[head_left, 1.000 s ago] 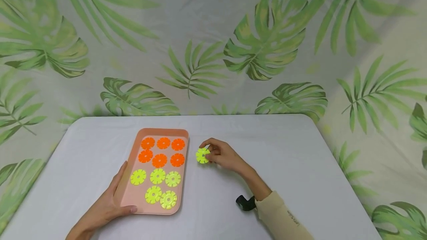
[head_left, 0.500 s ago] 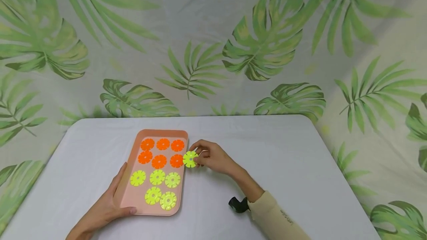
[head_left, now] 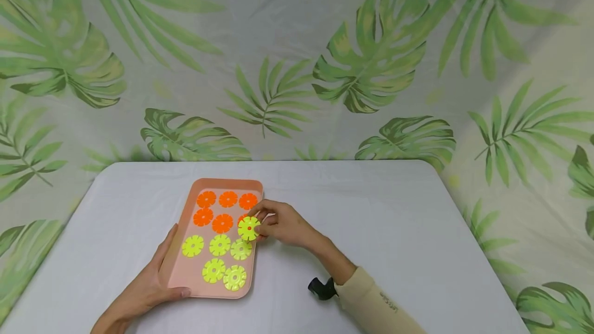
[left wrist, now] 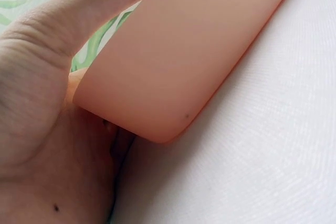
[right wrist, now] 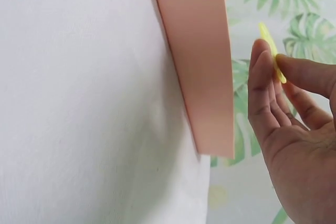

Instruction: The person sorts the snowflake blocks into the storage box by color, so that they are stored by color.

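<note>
In the head view, my right hand (head_left: 283, 224) pinches a yellow-green notched plastic disc (head_left: 248, 229) between thumb and fingers. The disc is above the right side of a pink tray (head_left: 185, 290), partly covering an orange disc. In the right wrist view, the pinched disc (right wrist: 272, 51) appears edge-on, beyond the tray's side wall (right wrist: 202, 66). My left hand (head_left: 146, 285) grips the tray's near left corner, thumb at the near rim and fingers along the left side. The left wrist view shows this hand (left wrist: 37, 87) around the tray corner (left wrist: 157, 77); its fingertips are out of sight.
Several orange notched discs (head_left: 223, 223) lie in the tray's far half. Several yellow-green ones (head_left: 214, 270) lie in its near half. A white cloth covers the table (head_left: 394, 220), with a leaf-printed backdrop (head_left: 278, 24) behind. A black device (head_left: 322, 289) sits at my right wrist.
My right hand has moved left with the yellow-green disc, from the table beside the tray to over the tray's right side. My left hand and the tray stay in place.
</note>
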Tool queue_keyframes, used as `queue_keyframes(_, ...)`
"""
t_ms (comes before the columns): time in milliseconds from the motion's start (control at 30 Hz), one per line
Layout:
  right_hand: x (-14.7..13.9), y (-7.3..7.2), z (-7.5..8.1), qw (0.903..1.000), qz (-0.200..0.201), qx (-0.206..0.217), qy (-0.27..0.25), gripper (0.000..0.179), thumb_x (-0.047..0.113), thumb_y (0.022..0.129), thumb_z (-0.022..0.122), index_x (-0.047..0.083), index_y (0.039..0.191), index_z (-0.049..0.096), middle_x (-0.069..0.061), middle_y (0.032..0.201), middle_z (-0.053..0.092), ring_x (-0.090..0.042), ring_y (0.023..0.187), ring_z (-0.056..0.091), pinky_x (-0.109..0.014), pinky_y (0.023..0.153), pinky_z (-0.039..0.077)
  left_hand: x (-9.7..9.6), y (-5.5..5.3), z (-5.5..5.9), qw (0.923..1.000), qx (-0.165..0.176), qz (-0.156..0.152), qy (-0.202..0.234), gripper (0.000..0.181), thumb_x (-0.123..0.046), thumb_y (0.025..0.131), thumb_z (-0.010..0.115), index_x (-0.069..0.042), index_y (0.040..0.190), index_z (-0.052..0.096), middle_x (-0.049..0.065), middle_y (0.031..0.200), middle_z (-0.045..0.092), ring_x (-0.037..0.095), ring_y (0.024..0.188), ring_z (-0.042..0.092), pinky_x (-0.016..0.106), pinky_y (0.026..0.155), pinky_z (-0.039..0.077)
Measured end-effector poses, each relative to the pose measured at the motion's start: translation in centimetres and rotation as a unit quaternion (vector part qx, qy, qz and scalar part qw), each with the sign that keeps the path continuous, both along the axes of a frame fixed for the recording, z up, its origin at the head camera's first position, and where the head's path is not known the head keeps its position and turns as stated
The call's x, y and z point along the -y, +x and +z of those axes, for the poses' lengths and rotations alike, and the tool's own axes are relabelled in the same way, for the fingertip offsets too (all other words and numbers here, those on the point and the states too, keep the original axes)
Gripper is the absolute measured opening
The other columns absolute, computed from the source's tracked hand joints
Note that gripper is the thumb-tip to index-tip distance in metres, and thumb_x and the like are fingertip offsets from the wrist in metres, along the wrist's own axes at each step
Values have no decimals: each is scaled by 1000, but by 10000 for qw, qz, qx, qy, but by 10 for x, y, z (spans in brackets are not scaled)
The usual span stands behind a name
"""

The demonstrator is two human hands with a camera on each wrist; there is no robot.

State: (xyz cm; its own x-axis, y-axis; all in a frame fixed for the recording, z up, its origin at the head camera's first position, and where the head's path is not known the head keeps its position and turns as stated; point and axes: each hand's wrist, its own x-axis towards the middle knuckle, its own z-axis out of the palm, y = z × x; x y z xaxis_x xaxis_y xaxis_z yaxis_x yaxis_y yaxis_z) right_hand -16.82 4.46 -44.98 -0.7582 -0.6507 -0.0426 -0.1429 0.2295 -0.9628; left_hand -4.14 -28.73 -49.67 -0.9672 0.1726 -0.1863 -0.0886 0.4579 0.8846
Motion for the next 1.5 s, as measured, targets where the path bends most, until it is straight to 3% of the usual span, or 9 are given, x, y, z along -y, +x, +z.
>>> queue_keyframes(33, 2, 0, 0, 10000, 32, 35, -54, 29, -3, 94, 71, 3, 123, 67, -16, 106, 62, -21, 81, 73, -48, 81, 63, 0, 0, 0, 10000, -1, -6, -32, 132, -15, 79, 88, -47, 165, -7, 16, 176, 3, 21, 147, 20, 24, 106, 27)
queue_keyframes(167, 10, 0, 3, 9997, 129, 111, -171, 29, -3, 94, 71, 2, 122, 67, -15, 103, 60, -34, 85, 74, -47, 80, 63, -1, -3, 3, 9999, 123, 12, 97, 135, -13, 77, 89, -48, 164, -8, 18, 176, 0, 42, 148, 17, 60, 113, 23)
queue_keyframes(300, 19, 1, 6, 9999, 133, 36, -30, 29, -2, 94, 73, 4, 122, 68, -12, 103, 62, -32, 84, 74, -38, 77, 62, -2, -2, 5, 9998, 149, 17, 154, 135, -13, 77, 89, -47, 165, -8, 18, 176, 0, 40, 148, 16, 35, 115, 24)
queue_keyframes(467, 31, 3, 4, 9998, 128, 116, 65, 28, -3, 93, 73, 5, 120, 69, -8, 100, 62, -25, 81, 74, -36, 77, 63, -1, 1, 5, 9996, 76, -20, 254, 132, -13, 79, 88, -44, 166, -7, 17, 176, 0, 6, 145, 19, 4, 93, 21)
queue_keyframes(600, 41, 6, 0, 9993, 213, 307, -46, 28, -5, 92, 73, 3, 118, 69, -6, 96, 59, -33, 80, 76, -46, 79, 64, 0, 2, 4, 9996, 48, -35, 266, 133, -13, 79, 89, -46, 165, -7, 17, 176, -1, -4, 143, 17, 7, 102, 20)
queue_keyframes(733, 49, 10, -4, 9987, 286, 425, -50, 27, -6, 92, 72, 3, 118, 69, -6, 93, 58, -27, 76, 76, -42, 76, 64, 2, 3, 5, 9995, 67, -41, 299, 133, -13, 79, 88, -48, 164, -7, 16, 176, -3, 25, 152, 11, 6, 101, 18)
queue_keyframes(833, 54, 12, -6, 9988, 308, 380, 32, 27, -6, 92, 72, 3, 118, 69, -5, 93, 59, -17, 70, 73, -34, 73, 64, 2, 2, 4, 9995, 76, -52, 310, 133, -12, 79, 88, -48, 164, -7, 15, 177, -2, 34, 150, 12, 2, 92, 17)
queue_keyframes(1133, 69, 16, -9, 9977, 518, 322, 300, 26, -7, 93, 71, 5, 116, 69, -3, 89, 61, -25, 70, 75, -28, 68, 62, -2, 2, 1, 9993, -239, -123, 253, 133, -12, 78, 89, -43, 166, -6, 18, 176, 1, -20, 131, 19, 2, 92, 19)
queue_keyframes(1500, 86, 24, -10, 9956, 626, 409, 569, 24, -6, 93, 71, 6, 114, 70, 0, 89, 57, -15, 67, 70, -24, 64, 60, 0, 3, 3, 9991, -390, -179, 76, 133, -13, 77, 89, -41, 167, -5, 18, 176, 4, -24, 128, 19, 3, 93, 21)
